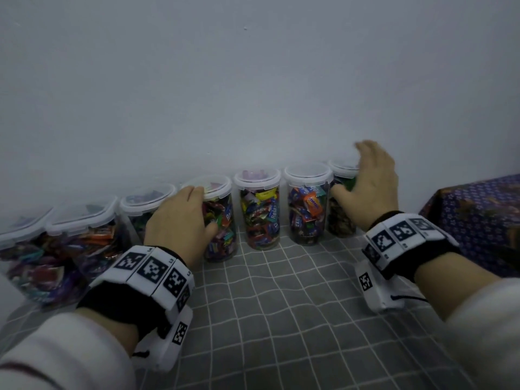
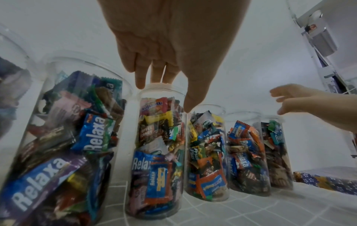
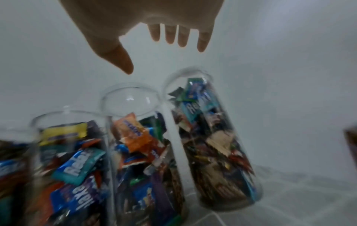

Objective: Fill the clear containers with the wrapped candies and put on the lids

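1. A row of clear containers (image 1: 257, 212) stands along the foot of a pale wall (image 1: 253, 80), on a worktop (image 1: 281, 291) covered by a grey cloth with a white grid.
2. Every container in view is packed with wrapped candies (image 2: 157, 146) in blue, orange, yellow and purple wrappers, and each carries a clear lid (image 1: 307, 173) with a white rim.
3. The left hand (image 1: 180, 218) reaches forward, palm down, over the fourth container from the left (image 1: 219, 220).
4. In the left wrist view its fingertips (image 2: 140, 82) touch the white edge of that container's lid, with the thumb pointing down beside the container wall. The fingers are fairly straight, so the grip is apart, not clamped on anything.
5. The right hand (image 1: 371, 175) is raised over the container at the far right of the row (image 1: 342, 209), palm down and blurred.
6. In the right wrist view its fingers (image 3: 170, 35) are spread and its thumb points downwards, all clear of the containers below. The grip is apart and holds nothing.
7. Both wrists wear black bands with white blocks printed with black square patterns (image 1: 153, 270), above white sleeves (image 1: 64, 358).
8. At the right edge lies a dark blue surface with a small flower pattern (image 1: 478, 215).
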The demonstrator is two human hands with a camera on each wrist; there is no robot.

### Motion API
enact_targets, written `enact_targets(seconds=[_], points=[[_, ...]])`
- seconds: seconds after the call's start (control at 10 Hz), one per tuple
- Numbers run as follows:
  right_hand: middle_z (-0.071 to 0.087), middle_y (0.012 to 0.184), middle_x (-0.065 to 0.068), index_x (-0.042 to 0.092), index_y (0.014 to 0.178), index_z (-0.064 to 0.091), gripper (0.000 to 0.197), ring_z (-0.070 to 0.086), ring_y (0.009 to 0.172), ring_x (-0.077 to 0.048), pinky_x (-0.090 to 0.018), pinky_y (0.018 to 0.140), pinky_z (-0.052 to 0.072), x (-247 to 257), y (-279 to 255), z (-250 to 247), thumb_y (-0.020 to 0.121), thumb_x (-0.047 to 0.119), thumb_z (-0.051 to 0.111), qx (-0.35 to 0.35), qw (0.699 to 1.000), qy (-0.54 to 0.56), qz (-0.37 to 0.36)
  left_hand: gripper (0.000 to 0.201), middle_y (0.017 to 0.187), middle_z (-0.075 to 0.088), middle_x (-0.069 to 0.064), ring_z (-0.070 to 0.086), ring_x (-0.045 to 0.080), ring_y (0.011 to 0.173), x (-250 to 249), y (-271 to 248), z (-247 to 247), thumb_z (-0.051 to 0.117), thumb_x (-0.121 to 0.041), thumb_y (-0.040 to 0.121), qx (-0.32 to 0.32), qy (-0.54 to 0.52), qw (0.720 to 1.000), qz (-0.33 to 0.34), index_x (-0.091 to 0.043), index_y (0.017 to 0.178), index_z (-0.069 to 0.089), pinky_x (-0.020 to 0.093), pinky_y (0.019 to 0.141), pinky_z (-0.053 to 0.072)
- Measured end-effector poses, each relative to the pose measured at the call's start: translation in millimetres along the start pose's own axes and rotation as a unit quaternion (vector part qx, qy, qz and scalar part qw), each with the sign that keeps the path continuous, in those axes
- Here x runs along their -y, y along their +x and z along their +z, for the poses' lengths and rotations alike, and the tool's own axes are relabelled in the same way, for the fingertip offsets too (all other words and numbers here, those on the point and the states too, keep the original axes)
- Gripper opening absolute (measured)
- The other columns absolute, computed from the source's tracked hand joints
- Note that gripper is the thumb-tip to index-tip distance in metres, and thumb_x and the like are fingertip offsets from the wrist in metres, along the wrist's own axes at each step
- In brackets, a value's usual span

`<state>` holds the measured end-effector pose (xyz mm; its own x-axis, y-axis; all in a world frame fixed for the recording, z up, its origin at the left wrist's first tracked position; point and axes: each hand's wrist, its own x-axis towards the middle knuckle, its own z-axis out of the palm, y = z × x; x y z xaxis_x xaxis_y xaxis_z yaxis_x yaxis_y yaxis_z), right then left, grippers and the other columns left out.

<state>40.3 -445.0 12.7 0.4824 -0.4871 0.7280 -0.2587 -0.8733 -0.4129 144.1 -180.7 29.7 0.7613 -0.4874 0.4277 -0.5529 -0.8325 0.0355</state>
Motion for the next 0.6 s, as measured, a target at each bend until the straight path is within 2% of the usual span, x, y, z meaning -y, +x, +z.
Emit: enact_targets(seconds=[0.1, 0.2, 0.3, 0.4, 0.5, 0.6], points=[[0.032, 0.149, -0.011, 0.010, 0.143, 0.033, 0.071, 0.028, 0.137, -0.029, -0.047, 0.114, 0.014, 12, 3, 3, 0.082, 0.030, 0.063, 0.094, 0.977, -0.136, -0.131, 0.050, 0.135, 0.048, 0.003, 0.045, 0.023, 0.122, -1, 2, -2, 0.053, -0.035, 0.091, -0.010, 0.003, 1.000, -0.008, -0.015, 0.135, 0.041, 0.035, 0.096, 0.041], [0.038, 0.147, -0.010, 0.011, 0.144, 0.032, 0.066, 0.033, 0.136, -0.027, -0.048, 0.115, 0.010, 9, 1, 14, 0.087, 0.028, 0.060, 0.140, 0.957, -0.204, -0.152, 0.043, 0.131, 0.051, 0.004, 0.047, 0.024, 0.119, -3, 3, -5, 0.052, -0.032, 0.092, -0.013, 0.006, 1.000, -0.017, -0.015, 0.131, 0.045, 0.036, 0.092, 0.042], [0.058, 0.127, -0.016, 0.006, 0.126, 0.055, 0.055, 0.053, 0.118, -0.034, -0.057, 0.108, 0.025, 0, -3, 20, 0.074, 0.011, 0.071, 0.099, 0.960, -0.204, -0.166, 0.042, 0.131, 0.052, 0.004, 0.048, 0.024, 0.118, -3, 3, -6, 0.052, -0.032, 0.092, -0.009, 0.004, 1.000, -0.023, -0.015, 0.130, 0.046, 0.036, 0.091, 0.043], [0.063, 0.118, -0.016, 0.006, 0.117, 0.060, 0.047, 0.058, 0.110, -0.036, -0.060, 0.103, 0.029, 2, -3, 22, 0.070, 0.005, 0.069, 0.079, 0.963, -0.202, -0.159, 0.041, 0.128, 0.054, 0.004, 0.050, 0.024, 0.115, -4, 3, -5, 0.053, -0.031, 0.091, -0.005, -0.005, 1.000, -0.025, -0.015, 0.128, 0.048, 0.037, 0.089, 0.044], [0.059, 0.124, -0.015, 0.008, 0.122, 0.056, 0.050, 0.054, 0.115, -0.037, -0.059, 0.105, 0.029, 4, -5, 24, 0.074, 0.008, 0.067, 0.077, 0.962, -0.202, -0.167, 0.051, 0.139, 0.045, 0.004, 0.043, 0.024, 0.126, 1, 5, -3, 0.052, -0.035, 0.092, 0.011, 0.011, 1.000, -0.007, -0.015, 0.137, 0.038, 0.037, 0.098, 0.040], [0.051, 0.136, -0.017, 0.006, 0.134, 0.046, 0.063, 0.047, 0.124, -0.037, -0.058, 0.106, 0.027, 0, -14, 20, 0.075, 0.010, 0.068, 0.061, 0.968, -0.207, -0.128, 0.076, 0.160, 0.005, 0.005, 0.008, 0.026, 0.146, 13, -3, -5, 0.048, -0.045, 0.093, 0.067, 0.045, 0.997, 0.005, -0.017, 0.151, 0.007, 0.037, 0.117, 0.015]])
